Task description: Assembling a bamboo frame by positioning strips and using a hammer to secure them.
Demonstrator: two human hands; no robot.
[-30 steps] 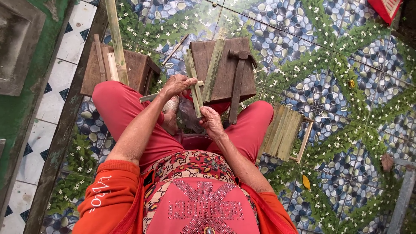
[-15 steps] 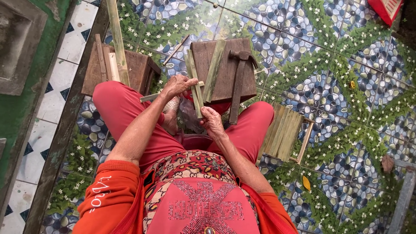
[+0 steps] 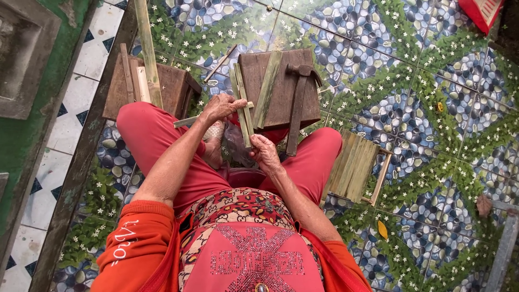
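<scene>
Two hands work above the lap. The right hand (image 3: 265, 154) is clenched on the near end of a bamboo strip (image 3: 241, 105); its long axis runs away from the person, the far end resting on the wooden block (image 3: 281, 89). The left hand (image 3: 220, 108) is closed around a thin stick (image 3: 186, 121) lying crosswise over the strip. On the block a hammer (image 3: 299, 103) lies beside another strip. Further left stands a second block (image 3: 173, 89).
</scene>
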